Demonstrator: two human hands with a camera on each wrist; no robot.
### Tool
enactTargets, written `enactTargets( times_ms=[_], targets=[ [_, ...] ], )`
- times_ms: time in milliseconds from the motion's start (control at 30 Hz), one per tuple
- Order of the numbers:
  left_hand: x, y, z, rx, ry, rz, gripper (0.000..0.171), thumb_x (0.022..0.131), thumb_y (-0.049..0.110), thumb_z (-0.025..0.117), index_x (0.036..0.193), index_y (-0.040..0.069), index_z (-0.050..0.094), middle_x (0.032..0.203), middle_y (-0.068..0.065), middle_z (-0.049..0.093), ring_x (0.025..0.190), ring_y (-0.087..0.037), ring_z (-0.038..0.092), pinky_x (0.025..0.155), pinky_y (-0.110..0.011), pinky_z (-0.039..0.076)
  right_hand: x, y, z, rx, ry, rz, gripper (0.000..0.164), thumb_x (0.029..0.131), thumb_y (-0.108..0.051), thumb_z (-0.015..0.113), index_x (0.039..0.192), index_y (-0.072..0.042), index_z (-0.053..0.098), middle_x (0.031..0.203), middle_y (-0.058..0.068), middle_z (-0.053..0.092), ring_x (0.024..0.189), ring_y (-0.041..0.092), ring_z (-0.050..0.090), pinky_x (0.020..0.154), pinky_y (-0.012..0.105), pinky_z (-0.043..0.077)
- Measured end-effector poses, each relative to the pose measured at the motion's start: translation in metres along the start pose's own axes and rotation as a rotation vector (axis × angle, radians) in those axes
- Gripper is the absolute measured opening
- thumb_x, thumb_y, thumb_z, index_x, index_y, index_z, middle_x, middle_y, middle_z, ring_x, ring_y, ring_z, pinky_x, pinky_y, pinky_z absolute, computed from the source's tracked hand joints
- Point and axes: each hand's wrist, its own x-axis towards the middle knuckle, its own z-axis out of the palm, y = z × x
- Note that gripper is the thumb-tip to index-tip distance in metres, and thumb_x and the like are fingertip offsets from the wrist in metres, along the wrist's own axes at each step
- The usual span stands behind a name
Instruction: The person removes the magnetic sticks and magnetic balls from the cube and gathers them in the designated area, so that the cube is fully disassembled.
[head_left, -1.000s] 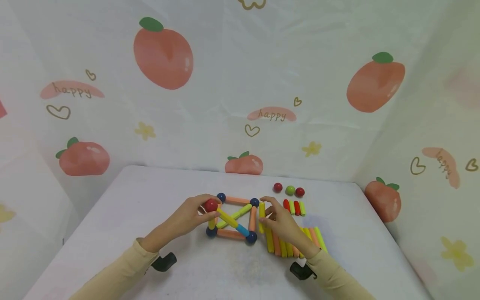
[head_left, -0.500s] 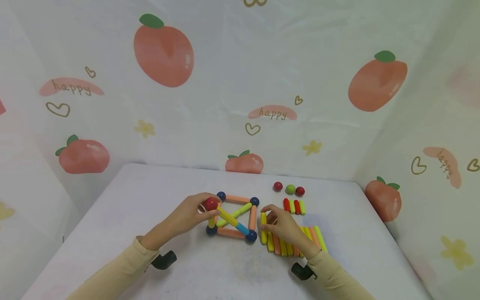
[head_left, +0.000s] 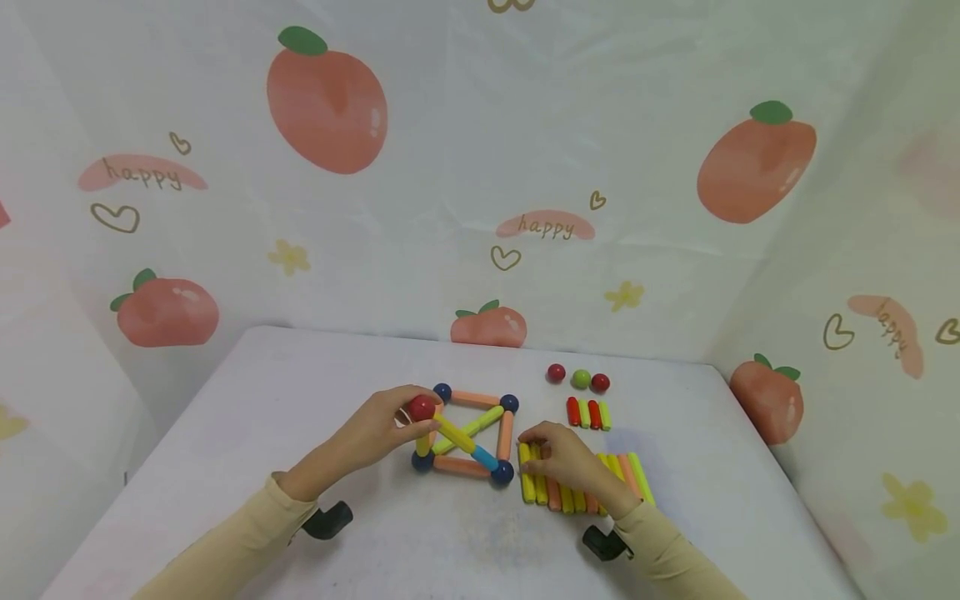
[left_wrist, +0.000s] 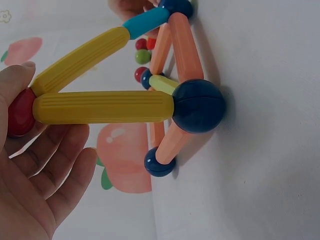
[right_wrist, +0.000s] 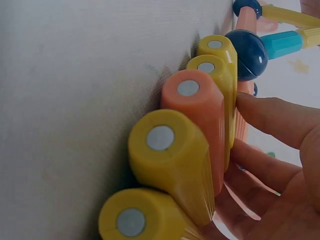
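Note:
My left hand (head_left: 382,427) pinches a red ball (head_left: 422,407) at the raised tip of a magnetic stick frame. Two yellow magnetic sticks (left_wrist: 102,107) slope down from the ball; one continues through a short blue stick (head_left: 485,457) to a dark blue ball (head_left: 502,472). The base is a square of orange sticks (head_left: 461,467) with dark blue corner balls, crossed by a lime diagonal (head_left: 468,431). My right hand (head_left: 566,457) holds a yellow magnetic stick (head_left: 527,487) between thumb and fingers, lying at the left end of a stick row. Its fingers partly cover the row.
Yellow, orange and lime sticks (head_left: 626,475) continue the row under and beyond the right hand. Behind lie several short red and lime sticks (head_left: 584,413), then two red balls (head_left: 556,372) and a green ball (head_left: 581,379). A printed cloth (head_left: 420,208) hangs behind the white table (head_left: 315,367).
My right hand has brought the yellow stick down toward me, and it now lies flat against the row's left end. The left hand stays on the red ball.

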Motion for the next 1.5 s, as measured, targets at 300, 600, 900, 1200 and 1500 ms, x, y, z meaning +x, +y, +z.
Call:
enactTargets(
  times_ms=[300,600,900,1200,1500],
  targets=[
    [0.0,0.002,0.0,-0.021,-0.007,-0.012,0.037,0.089,0.035,0.073,0.121,0.019,0.065,0.114,0.001,0.069,0.094,-0.012,0.058,0.076,-0.019,0.053,0.001,0.002,0.0,-0.009,-0.024,-0.002,0.038,0.085,-0.02,0.078,0.12,-0.013,0.068,0.117,0.002,0.065,0.105,0.018,0.057,0.098,0.045,0.052],
    [0.0,-0.001,0.004,-0.083,0.005,0.003,0.036,0.088,0.028,0.076,0.12,0.016,0.065,0.116,-0.002,0.069,0.097,-0.015,0.061,0.079,-0.018,0.054,0.002,-0.003,-0.007,-0.006,-0.024,-0.006,0.041,0.086,-0.02,0.077,0.124,-0.013,0.065,0.12,0.003,0.065,0.112,0.022,0.059,0.1,0.049,0.052],
    [0.0,-0.011,0.009,-0.284,-0.024,-0.078,0.035,0.087,0.028,0.076,0.116,0.011,0.069,0.113,-0.01,0.07,0.095,-0.018,0.066,0.081,-0.024,0.059,0.006,-0.047,-0.019,0.126,0.14,-0.259,0.036,0.092,-0.016,0.07,0.126,-0.011,0.064,0.121,0.008,0.067,0.11,0.029,0.062,0.098,0.053,0.051],
    [0.0,-0.02,0.017,-0.451,-0.026,-0.21,0.034,0.089,0.027,0.074,0.119,0.013,0.071,0.125,-0.006,0.07,0.123,-0.027,0.056,0.092,-0.037,0.052,0.024,-0.113,-0.005,0.117,0.081,-0.556,0.043,0.088,-0.023,0.075,0.129,-0.018,0.065,0.118,-0.001,0.066,0.109,0.024,0.062,0.093,0.03,0.055],
    [-0.001,-0.023,0.021,-0.437,0.019,-0.144,0.025,0.09,0.016,0.072,0.112,0.006,0.074,0.124,-0.013,0.07,0.127,-0.034,0.055,0.089,-0.028,0.055,0.037,-0.129,0.014,0.038,0.182,-0.602,0.04,0.083,-0.026,0.079,0.12,-0.014,0.071,0.107,-0.001,0.071,0.095,0.015,0.06,0.08,0.019,0.052]
  ],
)
